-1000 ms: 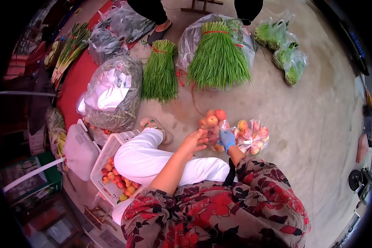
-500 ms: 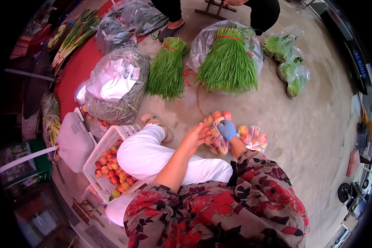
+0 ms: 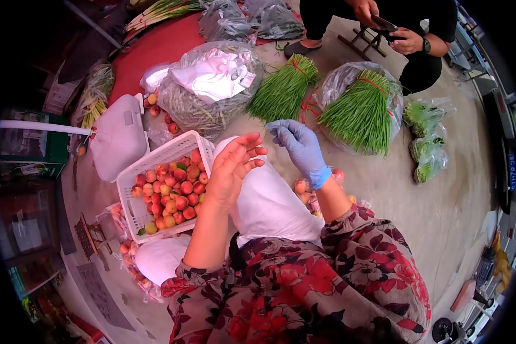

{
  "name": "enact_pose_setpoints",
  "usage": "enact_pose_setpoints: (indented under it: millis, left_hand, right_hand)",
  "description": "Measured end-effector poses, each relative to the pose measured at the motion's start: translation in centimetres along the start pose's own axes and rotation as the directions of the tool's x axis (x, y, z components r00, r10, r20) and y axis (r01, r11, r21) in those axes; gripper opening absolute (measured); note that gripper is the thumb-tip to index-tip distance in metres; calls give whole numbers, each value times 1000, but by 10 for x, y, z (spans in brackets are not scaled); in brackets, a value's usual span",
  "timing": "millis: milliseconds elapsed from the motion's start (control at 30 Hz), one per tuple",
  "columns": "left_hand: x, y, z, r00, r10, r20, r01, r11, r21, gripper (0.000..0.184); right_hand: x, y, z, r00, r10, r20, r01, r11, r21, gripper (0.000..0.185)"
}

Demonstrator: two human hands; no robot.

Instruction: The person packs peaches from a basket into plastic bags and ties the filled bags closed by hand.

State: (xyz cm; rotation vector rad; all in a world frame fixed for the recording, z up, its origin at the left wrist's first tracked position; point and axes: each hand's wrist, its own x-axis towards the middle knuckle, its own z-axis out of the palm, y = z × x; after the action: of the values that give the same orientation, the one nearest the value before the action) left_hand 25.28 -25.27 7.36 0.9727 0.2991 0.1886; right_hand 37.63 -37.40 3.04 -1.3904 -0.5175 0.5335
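My left hand point(image 3: 235, 172) is bare and held up with its fingers bent and apart, nothing in it. Close on its right, my right hand point(image 3: 300, 148) wears a loose blue glove; its fingers point left, and I see nothing held in them. A white plastic crate point(image 3: 126, 198) of red and yellow peaches point(image 3: 175, 192) stands to the left of my left forearm. Beyond my right knee, bagged peaches point(image 3: 301, 188) lie on the floor, partly hidden by my right forearm.
Tied bundles of green chives point(image 3: 285, 89) point(image 3: 361, 112) lie ahead. A large bag of greens point(image 3: 198, 112) sits beyond the crate, near a pale lidded box point(image 3: 118, 137). Bagged greens point(image 3: 427, 146) lie at right. Another person crouches ahead, holding a phone point(image 3: 385, 24).
My gloved right hand has come off the bagged peaches and risen. My left hand has moved left and turned its fingers up. The view has swung left, bringing the crate nearer the middle.
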Motion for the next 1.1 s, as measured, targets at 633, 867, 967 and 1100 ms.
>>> enact_pose_setpoints:
  millis: [633, 867, 967, 1100]
  left_hand:
    - [-231, 83, -277, 472, 185, -862, -394, 919, -18, 13]
    - [-221, 95, -343, 494, 134, -859, -364, 929, -65, 12]
    - [-212, 87, -352, 530, 41, -847, -346, 922, -172, 13]
    - [-183, 95, -338, 656, 49, -753, -318, 923, -217, 13]
  right_hand:
    - [-14, 93, 257, 761, 366, 535, -277, 930, -243, 17]
    - [2, 122, 317, 716, 464, 521, -333, 884, -329, 18]
    - [11, 130, 333, 701, 466, 540, -297, 879, -373, 20]
    - [66, 135, 346, 789, 346, 507, -92, 883, -460, 24]
